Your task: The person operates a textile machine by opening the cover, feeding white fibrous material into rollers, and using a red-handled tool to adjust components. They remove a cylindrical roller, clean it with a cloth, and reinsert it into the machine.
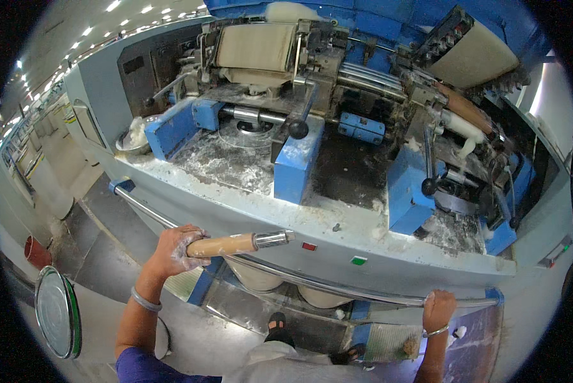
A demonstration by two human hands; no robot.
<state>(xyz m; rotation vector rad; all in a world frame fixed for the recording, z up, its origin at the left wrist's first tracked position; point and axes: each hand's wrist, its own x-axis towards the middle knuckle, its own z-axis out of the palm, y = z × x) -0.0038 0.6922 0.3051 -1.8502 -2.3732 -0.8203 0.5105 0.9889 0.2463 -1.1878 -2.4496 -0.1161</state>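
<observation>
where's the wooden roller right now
In the head view, lower left of centre: the wooden roller is gripped in the left hand, just above the machine's metal rail.

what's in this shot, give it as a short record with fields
setting: factory floor, person standing at a grey and blue machine dusted with white fibre
left hand: grips a tan roller with a metal end, held level above the rail
right hand: closed on the steel rail along the machine front
wrists: a metal bangle on each
machine front: red button, green button
floor left: round metal can lid
</observation>
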